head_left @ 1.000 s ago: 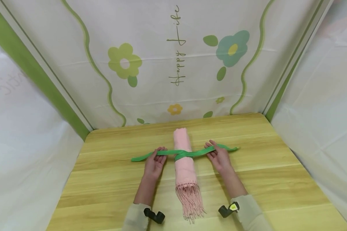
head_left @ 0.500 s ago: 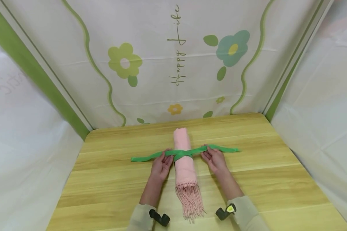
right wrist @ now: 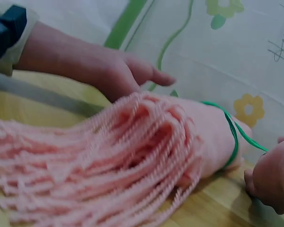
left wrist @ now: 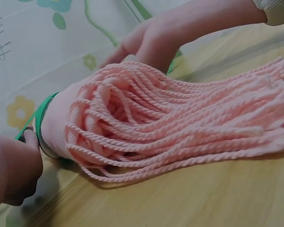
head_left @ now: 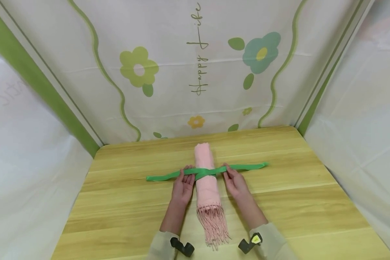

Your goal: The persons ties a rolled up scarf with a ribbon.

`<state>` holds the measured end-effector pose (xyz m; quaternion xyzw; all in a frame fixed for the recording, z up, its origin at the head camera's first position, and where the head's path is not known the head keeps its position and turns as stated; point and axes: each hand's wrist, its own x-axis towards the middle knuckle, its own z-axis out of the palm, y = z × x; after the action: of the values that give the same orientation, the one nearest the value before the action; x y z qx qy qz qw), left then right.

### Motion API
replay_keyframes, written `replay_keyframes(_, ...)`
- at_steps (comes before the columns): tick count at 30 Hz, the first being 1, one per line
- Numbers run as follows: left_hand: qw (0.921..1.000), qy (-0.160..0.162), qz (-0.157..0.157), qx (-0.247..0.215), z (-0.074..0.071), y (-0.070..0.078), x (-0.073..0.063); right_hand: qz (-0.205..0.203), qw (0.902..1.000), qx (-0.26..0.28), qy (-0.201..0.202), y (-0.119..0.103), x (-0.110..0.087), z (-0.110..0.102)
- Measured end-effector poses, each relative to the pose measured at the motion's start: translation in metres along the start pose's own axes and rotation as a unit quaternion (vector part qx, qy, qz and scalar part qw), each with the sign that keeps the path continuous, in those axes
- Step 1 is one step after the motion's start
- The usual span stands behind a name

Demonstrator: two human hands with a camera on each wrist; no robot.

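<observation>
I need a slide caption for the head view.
Left hand and right hand hold a green ribbon around a rolled pink scarf.

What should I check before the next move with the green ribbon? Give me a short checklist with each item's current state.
1. Pink scarf rolled and lying on the table: ok.
2. Green ribbon round the scarf's body: ok, its strands cross on top.
3. Grip on both sides: ok, left hand and right hand each pinch the ribbon beside the scarf.
4. Fringe clear of the ribbon: ok, it spreads at the near end.
5. Finished bow: not ok, no bow loops show.
6. Wrap tight enough to hold the roll: cannot tell from these views.
</observation>
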<state>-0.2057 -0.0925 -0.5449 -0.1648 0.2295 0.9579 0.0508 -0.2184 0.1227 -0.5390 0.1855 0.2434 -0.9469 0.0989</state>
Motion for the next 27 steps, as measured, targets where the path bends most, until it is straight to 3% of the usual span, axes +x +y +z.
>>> replay_keyframes(5,0.9999,0.016,0.0,-0.003,0.001,-0.003,-0.001,0.001,0.9999,-0.014,-0.005,0.008,-0.003,0.007)
replay_keyframes(10,0.9999,0.007,0.007,-0.01,-0.001,-0.006,-0.003,-0.01,0.9994,-0.034,0.0,0.01,-0.005,0.008)
replay_keyframes(14,0.9998,0.001,0.013,-0.016,0.0,-0.007,-0.003,-0.017,0.9998,0.001,0.008,0.009,-0.006,0.011)
replay_keyframes(20,0.9996,0.009,0.012,-0.026,0.001,-0.009,-0.004,0.004,0.9984,0.056,0.004,0.013,-0.006,0.014)
replay_keyframes(23,0.9997,0.016,0.009,-0.017,0.003,-0.01,-0.004,-0.012,0.9991,0.039,-0.004,0.016,-0.009,0.015)
replay_keyframes(27,0.9998,0.019,0.01,-0.004,0.003,-0.012,-0.005,-0.04,0.998,-0.008,-0.048,0.021,-0.013,0.015)
